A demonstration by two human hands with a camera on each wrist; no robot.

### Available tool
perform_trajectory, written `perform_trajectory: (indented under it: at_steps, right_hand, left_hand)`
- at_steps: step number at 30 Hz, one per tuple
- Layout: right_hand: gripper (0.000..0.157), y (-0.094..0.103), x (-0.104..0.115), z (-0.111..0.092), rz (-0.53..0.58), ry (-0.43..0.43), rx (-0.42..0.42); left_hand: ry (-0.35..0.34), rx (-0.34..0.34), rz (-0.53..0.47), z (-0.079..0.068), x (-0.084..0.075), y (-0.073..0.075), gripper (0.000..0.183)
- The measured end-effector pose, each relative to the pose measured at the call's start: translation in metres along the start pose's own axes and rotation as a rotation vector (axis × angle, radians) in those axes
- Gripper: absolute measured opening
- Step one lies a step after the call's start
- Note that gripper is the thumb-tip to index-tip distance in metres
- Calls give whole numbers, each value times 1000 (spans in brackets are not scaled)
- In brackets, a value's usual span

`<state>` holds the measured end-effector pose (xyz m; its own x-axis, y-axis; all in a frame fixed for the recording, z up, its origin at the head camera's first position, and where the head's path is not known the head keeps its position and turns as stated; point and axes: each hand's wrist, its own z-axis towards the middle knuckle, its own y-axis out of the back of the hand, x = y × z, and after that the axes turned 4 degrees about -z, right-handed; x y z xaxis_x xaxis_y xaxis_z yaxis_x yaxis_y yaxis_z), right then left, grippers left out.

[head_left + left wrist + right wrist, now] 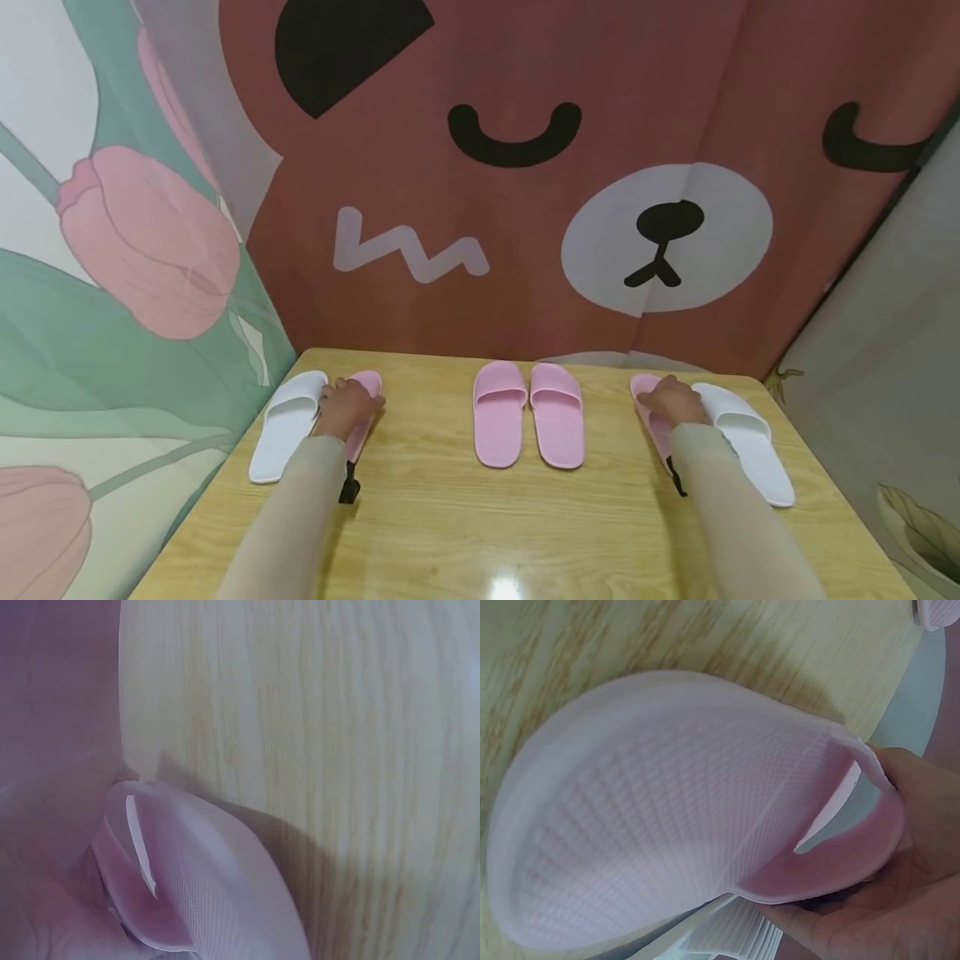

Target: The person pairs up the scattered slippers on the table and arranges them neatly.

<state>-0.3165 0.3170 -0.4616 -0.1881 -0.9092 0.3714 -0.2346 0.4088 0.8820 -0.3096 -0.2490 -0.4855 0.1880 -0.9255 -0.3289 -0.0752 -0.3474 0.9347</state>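
Note:
My left hand (347, 408) grips a pink slipper (367, 382) by its strap end at the table's far left. A white slipper (273, 437) lies just left of that hand. On the right side, my right hand (675, 402) holds another pink slipper (645, 802) around its strap, fingers curled over the toe part. The slipper is tipped on its side there. Just right of this hand lies a second white slipper (761, 458). In the left wrist view the tilted pink slipper (225, 877) is partly cut off at the lower edge.
Between my hands, a left pink slipper (498, 429) and a right pink slipper (558, 429) lie side by side near the back edge of the wooden table (450, 533). A curtain with a bear face (525, 208) hangs behind the table.

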Motion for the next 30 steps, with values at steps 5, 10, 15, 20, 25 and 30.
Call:
perform_trajectory:
  at_steps: [5,10,15,20,25,30]
  right_hand:
    - [74,-2,-1,2,-12,5,-7]
    - [75,-4,-3,4,-20,20,-24]
    - [79,-12,-3,7,-32,7,-73]
    - [83,-23,-2,12,20,-27,-121]
    - [86,-25,-4,12,24,-41,-176]
    - [82,-17,-8,9,45,-45,-163]
  left_hand:
    - [-2,10,5,-1,0,1,77]
    - [-1,-9,3,-1,-1,2,79]
    - [-9,-10,12,-3,1,1,86]
    - [6,-20,41,-3,6,0,89]
    - [6,-47,3,-1,4,0,87]
    - [11,-37,-17,0,-1,1,87]
